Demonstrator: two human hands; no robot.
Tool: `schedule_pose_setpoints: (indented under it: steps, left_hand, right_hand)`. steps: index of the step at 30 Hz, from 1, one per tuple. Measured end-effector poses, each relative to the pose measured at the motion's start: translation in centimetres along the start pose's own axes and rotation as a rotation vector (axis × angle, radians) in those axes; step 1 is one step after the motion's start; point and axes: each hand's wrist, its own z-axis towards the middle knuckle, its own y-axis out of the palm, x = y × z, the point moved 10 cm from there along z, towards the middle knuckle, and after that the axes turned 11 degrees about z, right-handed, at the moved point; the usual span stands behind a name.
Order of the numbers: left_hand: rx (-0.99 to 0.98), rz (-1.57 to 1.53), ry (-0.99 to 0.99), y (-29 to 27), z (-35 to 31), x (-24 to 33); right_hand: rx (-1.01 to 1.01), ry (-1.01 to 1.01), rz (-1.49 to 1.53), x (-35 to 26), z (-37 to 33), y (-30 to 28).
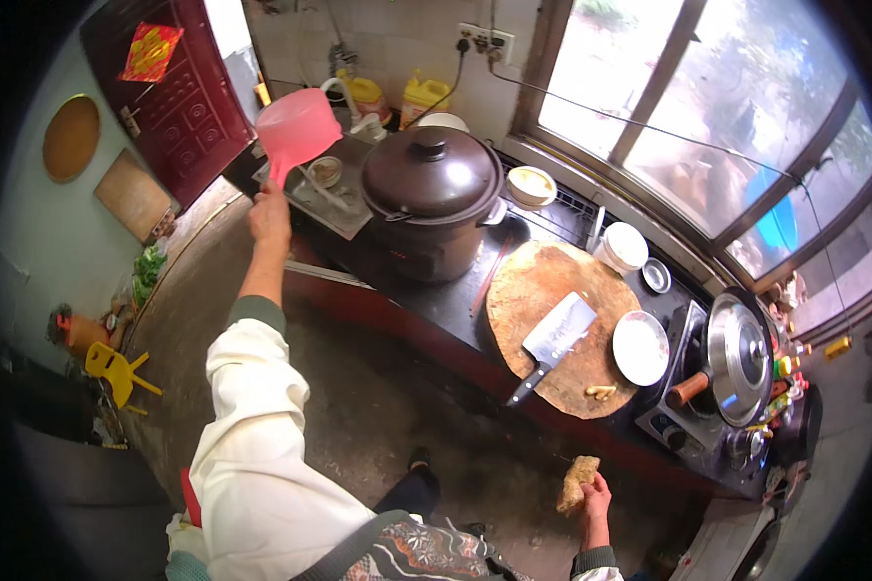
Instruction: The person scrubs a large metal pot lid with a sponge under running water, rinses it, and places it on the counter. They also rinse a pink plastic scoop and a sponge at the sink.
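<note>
My left hand (269, 221) is stretched out to the far left, wrapped round the handle of a pink plastic water dipper (300, 128). The dipper is held over the steel sink (357, 229), close to its curved tap. Low on the right, my right hand (597, 499) grips a knobbly piece of ginger root (577, 484) in front of the counter. A round wooden chopping board (518, 290) lies between the two hands. On it rest a cleaver (560, 327) with a black handle, a white bowl (640, 349) and a few small yellowish pieces (600, 392).
A large brown lidded pot (431, 174) stands between sink and board. A lidded pan (736, 358) sits on the gas stove at the right. White containers (624, 246) line the window side. A yellow stool (116, 373) stands on the floor at the left.
</note>
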Motion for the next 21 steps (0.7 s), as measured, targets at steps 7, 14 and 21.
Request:
schedule_pose_setpoints:
  steps: [7,14,21]
  left_hand:
    - [-0.768,-1.536,-0.153,8.0,3.4,-12.4]
    - [-1.038,-1.608,-0.445,16.6,-31.5,-3.2]
    - [-1.536,-1.058,0.023,11.1,-61.9,8.6]
  right_hand:
    - [-0.015,0.029,0.719,3.6,-0.1,-5.9]
    - [0.562,-0.096,1.127,11.6,-9.6,-33.3]
    - [0.875,-0.073,1.42,26.7,-20.2,-52.8]
